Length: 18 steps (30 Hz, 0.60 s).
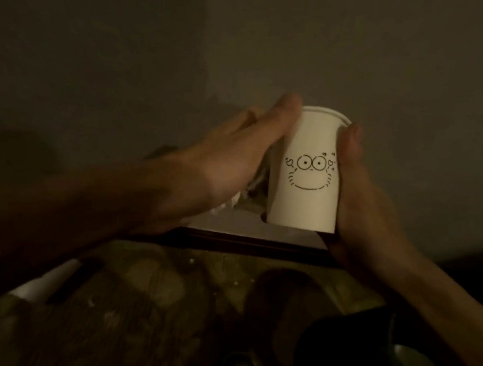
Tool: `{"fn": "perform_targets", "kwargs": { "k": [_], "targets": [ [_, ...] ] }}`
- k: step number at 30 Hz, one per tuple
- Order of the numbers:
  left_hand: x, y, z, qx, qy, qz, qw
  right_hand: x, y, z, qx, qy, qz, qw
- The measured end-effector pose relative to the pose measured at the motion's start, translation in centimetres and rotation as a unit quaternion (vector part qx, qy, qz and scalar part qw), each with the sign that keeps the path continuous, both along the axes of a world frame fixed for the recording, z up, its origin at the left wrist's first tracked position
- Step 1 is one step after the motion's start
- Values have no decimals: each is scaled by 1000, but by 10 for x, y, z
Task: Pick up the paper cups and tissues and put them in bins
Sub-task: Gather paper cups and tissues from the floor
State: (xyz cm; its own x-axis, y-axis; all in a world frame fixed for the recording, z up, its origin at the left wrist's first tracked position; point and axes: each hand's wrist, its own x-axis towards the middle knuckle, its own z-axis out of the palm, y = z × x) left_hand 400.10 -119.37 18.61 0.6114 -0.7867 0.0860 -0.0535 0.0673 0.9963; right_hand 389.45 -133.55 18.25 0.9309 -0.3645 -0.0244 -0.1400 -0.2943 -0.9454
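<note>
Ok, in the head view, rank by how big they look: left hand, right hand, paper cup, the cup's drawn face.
1. Left hand, largest.
2. Paper cup and right hand look alike.
3. Drawn face, smallest.

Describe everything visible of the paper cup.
The paper cup is white, with a rolled rim and a black drawn face, round eyes and smile, toward the camera. It is upright, mouth up. The right hand grips its right side and base; the left hand lays straight fingers against its upper left. Its inside is hidden.
</note>
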Motion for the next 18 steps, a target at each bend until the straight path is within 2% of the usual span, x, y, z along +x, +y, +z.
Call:
{"fn": "perform_targets", "kwargs": {
  "k": [1, 4, 7, 9, 12, 14, 16, 18],
  "targets": [
    [-8, -20, 6, 10, -16, -37, 999, -15, -6, 12, 32, -25, -32, 999],
    [-59, -92, 38, 55, -58, -123, 989, -67, -55, 32, 37, -75, -76, 994],
    [-109, -157, 53, 46, -89, -152, 983, -131, -102, 40, 123, -118, -96, 981],
    [-147, -192, 56, 67, -98, -196, 974, -175, -133, 32, 141, -121, -149, 971],
    [-197, -232, 33, 128, -97, -212, 964, -231, -158, -1, 142, -88, -257, 952],
    [-225, -250, 1, 152, -93, -201, 963, -259, -164, -32, 139, -55, -294, 944],
    [-247, -259, -41, 199, -59, -183, 961, -277, -166, -65, 89, 37, -313, 945],
    [-260, -258, -89, 256, 2, -164, 953, -288, -164, -92, 65, 129, -290, 946]
  ]
}}
